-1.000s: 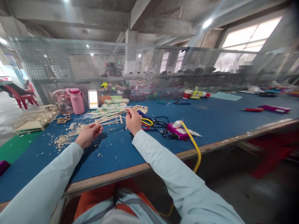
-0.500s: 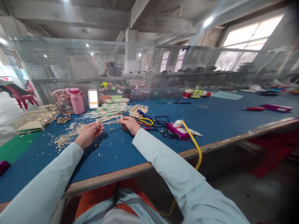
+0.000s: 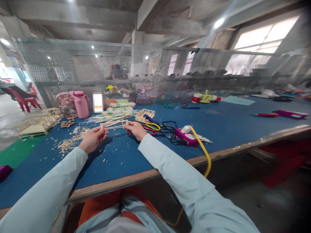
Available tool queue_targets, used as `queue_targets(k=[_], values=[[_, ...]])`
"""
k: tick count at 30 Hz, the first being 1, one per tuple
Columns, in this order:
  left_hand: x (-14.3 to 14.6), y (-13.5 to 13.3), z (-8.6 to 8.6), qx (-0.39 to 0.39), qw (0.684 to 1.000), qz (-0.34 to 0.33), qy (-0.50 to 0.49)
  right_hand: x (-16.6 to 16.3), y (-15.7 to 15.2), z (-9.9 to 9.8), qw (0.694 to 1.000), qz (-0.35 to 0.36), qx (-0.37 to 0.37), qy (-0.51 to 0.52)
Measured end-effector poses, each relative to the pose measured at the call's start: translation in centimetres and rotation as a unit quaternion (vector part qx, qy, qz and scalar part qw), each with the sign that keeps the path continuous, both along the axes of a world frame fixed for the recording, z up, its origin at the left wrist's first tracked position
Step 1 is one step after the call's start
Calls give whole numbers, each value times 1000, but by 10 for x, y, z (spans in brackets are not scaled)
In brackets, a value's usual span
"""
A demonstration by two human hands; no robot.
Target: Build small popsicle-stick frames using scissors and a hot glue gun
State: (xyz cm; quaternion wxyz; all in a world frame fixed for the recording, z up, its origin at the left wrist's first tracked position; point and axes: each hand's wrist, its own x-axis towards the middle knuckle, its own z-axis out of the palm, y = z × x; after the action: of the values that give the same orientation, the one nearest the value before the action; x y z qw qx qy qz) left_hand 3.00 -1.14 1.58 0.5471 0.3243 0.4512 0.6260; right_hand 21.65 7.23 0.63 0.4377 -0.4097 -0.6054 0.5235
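A small frame of thin wooden sticks (image 3: 113, 124) is held level above the blue table between my two hands. My left hand (image 3: 93, 138) pinches its left end with thumb and fingers. At the opposite end, my right hand (image 3: 136, 130) grips an upright of the frame. Just behind my right hand lie a glue gun with a dark blue body (image 3: 150, 119) and scissors with yellow and red handles (image 3: 153, 127). A wooden tray-like piece with railings (image 3: 143, 114) sits beyond them. Wood scraps (image 3: 73, 139) are scattered near my left hand.
Bundles of wooden sticks (image 3: 116, 111) lie behind the frame. A pink bottle (image 3: 81, 105) and finished-looking wooden pieces (image 3: 36, 124) stand at left. At right, a purple power strip (image 3: 186, 137) has a yellow cable (image 3: 202, 147) over the table edge. A perforated metal screen (image 3: 85, 71) borders the back.
Both hands keep their hold on the stick frame with almost no movement. The whole view has shifted slightly.
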Motion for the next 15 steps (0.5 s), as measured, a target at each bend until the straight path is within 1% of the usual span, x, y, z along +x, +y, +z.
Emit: queue_targets(k=[3, 7, 9, 12, 15], values=[[-1, 0, -1, -5, 1000, -1, 0, 0, -1, 2, 999, 11, -34, 26], [-2, 1, -2, -2, 1000, 2, -6, 2, -3, 8, 989, 29, -121, 74], [-2, 1, -2, -3, 1000, 3, -8, 3, -4, 10, 984, 33, -151, 84], [-2, 1, -2, -6, 1000, 6, -7, 5, -4, 12, 981, 38, -170, 87], [-2, 1, -2, -8, 1000, 9, -10, 6, -3, 12, 980, 48, -169, 90]])
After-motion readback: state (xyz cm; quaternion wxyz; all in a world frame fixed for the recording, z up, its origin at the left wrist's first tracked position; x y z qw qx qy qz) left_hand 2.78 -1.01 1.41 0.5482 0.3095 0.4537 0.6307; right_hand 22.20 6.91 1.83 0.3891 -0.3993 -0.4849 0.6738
